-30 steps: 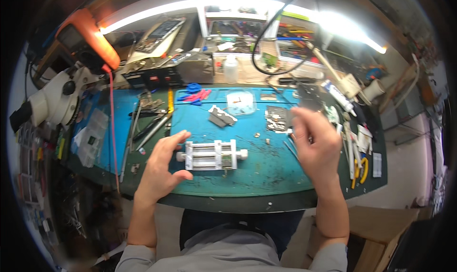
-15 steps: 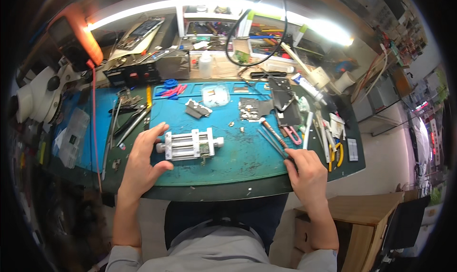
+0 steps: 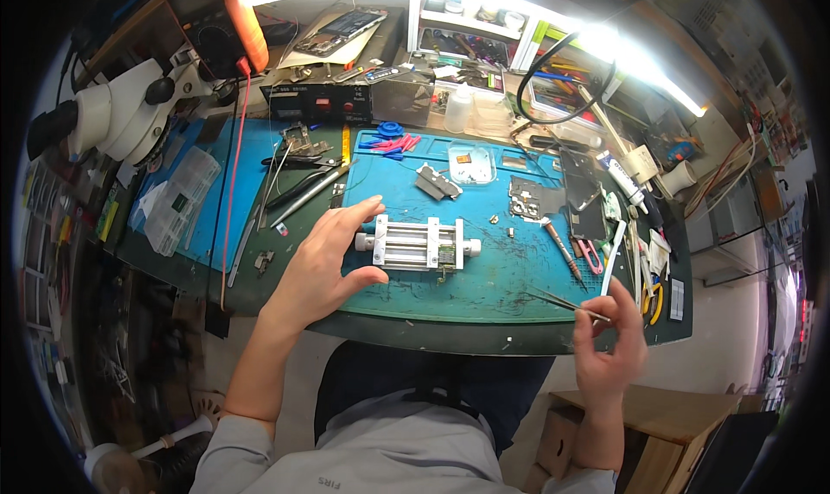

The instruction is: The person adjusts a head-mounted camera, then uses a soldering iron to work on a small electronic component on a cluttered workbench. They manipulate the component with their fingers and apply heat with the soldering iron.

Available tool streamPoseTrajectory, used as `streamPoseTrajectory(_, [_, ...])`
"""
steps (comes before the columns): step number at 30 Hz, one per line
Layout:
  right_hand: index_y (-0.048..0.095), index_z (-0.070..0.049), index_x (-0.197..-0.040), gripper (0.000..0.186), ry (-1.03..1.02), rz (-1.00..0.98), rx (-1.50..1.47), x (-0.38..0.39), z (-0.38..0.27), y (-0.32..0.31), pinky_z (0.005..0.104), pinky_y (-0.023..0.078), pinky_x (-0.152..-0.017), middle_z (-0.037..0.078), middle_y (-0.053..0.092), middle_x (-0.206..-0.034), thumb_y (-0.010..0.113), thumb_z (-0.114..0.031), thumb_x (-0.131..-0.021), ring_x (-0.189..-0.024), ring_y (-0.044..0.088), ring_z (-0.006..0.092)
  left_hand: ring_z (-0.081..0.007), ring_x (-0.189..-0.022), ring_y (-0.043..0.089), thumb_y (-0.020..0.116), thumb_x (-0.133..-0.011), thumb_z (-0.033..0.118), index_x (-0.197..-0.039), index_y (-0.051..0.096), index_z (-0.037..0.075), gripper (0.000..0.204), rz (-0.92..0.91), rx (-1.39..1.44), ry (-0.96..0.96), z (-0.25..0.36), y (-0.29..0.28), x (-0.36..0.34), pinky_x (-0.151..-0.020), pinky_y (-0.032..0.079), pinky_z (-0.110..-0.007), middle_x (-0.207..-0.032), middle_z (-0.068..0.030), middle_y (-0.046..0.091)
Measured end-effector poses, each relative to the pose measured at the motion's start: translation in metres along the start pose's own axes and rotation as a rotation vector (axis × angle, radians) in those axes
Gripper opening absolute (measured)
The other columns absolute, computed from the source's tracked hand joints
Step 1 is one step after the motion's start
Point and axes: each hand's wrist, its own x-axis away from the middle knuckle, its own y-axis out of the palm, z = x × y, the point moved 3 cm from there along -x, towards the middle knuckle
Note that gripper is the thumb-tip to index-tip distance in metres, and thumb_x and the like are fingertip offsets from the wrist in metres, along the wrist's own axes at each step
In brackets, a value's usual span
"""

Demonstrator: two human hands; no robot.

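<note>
"Just right of the left hand (image 3: 322,265), what's that metal thing on the blue mat (image 3: 393,304)?"

"A silver clamp fixture (image 3: 432,245), lying flat; its left knob (image 3: 363,242) sits between that hand's thumb and fingers; a small green circuit board (image 3: 448,254) is at the end farther from the hand."

"Gripping it, is it?"

"Thumb and fingers stand spread apart, released as far as I can see; whether they touch the knob, I can't tell from where I stand."

"And the right hand (image 3: 612,343)?"

"Grasping tweezers (image 3: 566,304), pinched between thumb and finger; the tips point left, toward the fixture but well apart from it; the hand itself is at the near edge of the surface (image 3: 450,334)."

"What's lying around it?"

"Beyond the right hand, a pen-like tool (image 3: 562,249), slanting; past that, a black plate (image 3: 581,191); close on the hand's right, a yellow-handled tool (image 3: 657,305); beyond the left hand, past the fixture, a dark grey piece (image 3: 438,183) and a clear tray (image 3: 484,177)."
</note>
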Motion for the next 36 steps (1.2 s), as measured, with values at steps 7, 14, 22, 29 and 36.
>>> streamPoseTrajectory(7, [0.081, 0.0, -0.112, 0.021, 0.119, -0.29, -0.036, -0.004, 0.003, 0.018, 0.0302, 0.055, -0.064, 0.011, 0.071, -0.09, 0.076, 0.007, -0.093, -0.072, 0.065, 0.0162, -0.0326, -0.13, 0.064, 0.074, -0.093, 0.067, -0.164, 0.046, 0.003, 0.1, 0.012, -0.015, 0.019, -0.001, 0.0, 0.001, -0.112, 0.052, -0.045, -0.149, -0.016, 0.066])
streamPoseTrajectory(14, [0.077, 0.005, -0.118, 0.027, -0.016, -0.239, -0.036, 0.011, -0.006, 0.029, 0.0354, 0.059, -0.067, 0.017, 0.075, -0.094, 0.078, 0.005, -0.091, -0.077, 0.074, 0.0287, -0.033, -0.132, 0.064, 0.076, -0.092, 0.065, -0.164, 0.046, 0.003, 0.1, -0.005, -0.011, 0.003, 0.0, 0.0, 0.001, -0.114, 0.052, -0.045, -0.149, -0.0167, 0.066])
streamPoseTrajectory(22, [0.079, 0.001, -0.117, 0.029, -0.452, -0.164, -0.005, 0.033, -0.025, 0.076, 0.0315, 0.06, -0.067, 0.012, 0.078, -0.107, 0.086, 0.0, -0.089, -0.083, 0.076, 0.0235, -0.0328, -0.133, 0.065, 0.075, -0.092, 0.067, -0.164, 0.045, 0.002, 0.101, -0.025, -0.022, 0.011, -0.001, 0.0, 0.001, -0.115, 0.051, -0.046, -0.149, -0.0167, 0.066])
streamPoseTrajectory(29, [0.079, 0.0, -0.117, 0.027, -0.524, -0.09, 0.075, 0.034, -0.027, 0.091, 0.0286, 0.056, -0.063, 0.01, 0.078, -0.106, 0.086, -0.005, -0.092, -0.079, 0.073, 0.0185, -0.0324, -0.133, 0.065, 0.073, -0.093, 0.068, -0.165, 0.044, 0.002, 0.102, -0.024, -0.033, -0.002, 0.001, 0.001, 0.0, -0.115, 0.05, -0.045, -0.149, -0.0165, 0.066])
streamPoseTrajectory(36, [0.079, 0.0, -0.117, 0.026, -0.515, -0.084, 0.102, 0.034, -0.023, 0.096, 0.0285, 0.054, -0.062, 0.009, 0.078, -0.105, 0.084, -0.004, -0.091, -0.075, 0.072, 0.018, -0.0332, -0.132, 0.065, 0.072, -0.093, 0.07, -0.164, 0.044, 0.002, 0.103, -0.021, -0.055, 0.015, 0.0, 0.001, 0.0, -0.116, 0.05, -0.045, -0.149, -0.0181, 0.066])
